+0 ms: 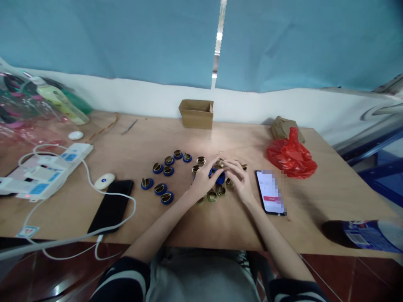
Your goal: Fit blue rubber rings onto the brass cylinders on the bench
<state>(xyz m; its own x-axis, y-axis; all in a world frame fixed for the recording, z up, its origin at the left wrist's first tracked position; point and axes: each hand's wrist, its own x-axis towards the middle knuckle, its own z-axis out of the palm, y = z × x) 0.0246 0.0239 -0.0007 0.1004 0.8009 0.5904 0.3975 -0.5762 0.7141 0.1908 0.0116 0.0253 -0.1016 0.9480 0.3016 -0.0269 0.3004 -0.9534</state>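
Over the middle of the table, my left hand [204, 179] and my right hand [241, 181] meet at the fingertips, closed in a pinch. Between them is a small gold-coloured metal piece [221, 162]; its exact shape is partly covered by fingers. Blue rings [221, 178] show just below, partly hidden by the hands. Around the hands lie several round gold metal pieces [212, 196], some under my wrists. To the left, several gold pieces seated on blue rings [160, 188] lie scattered on the tabletop.
A small open cardboard box [197, 115] stands at the back. On the right are a lit phone [270, 193], a red plastic bag [291, 157] and a lying bottle [362, 235]. A black phone [111, 205], white cables and a power strip [74, 157] occupy the left.
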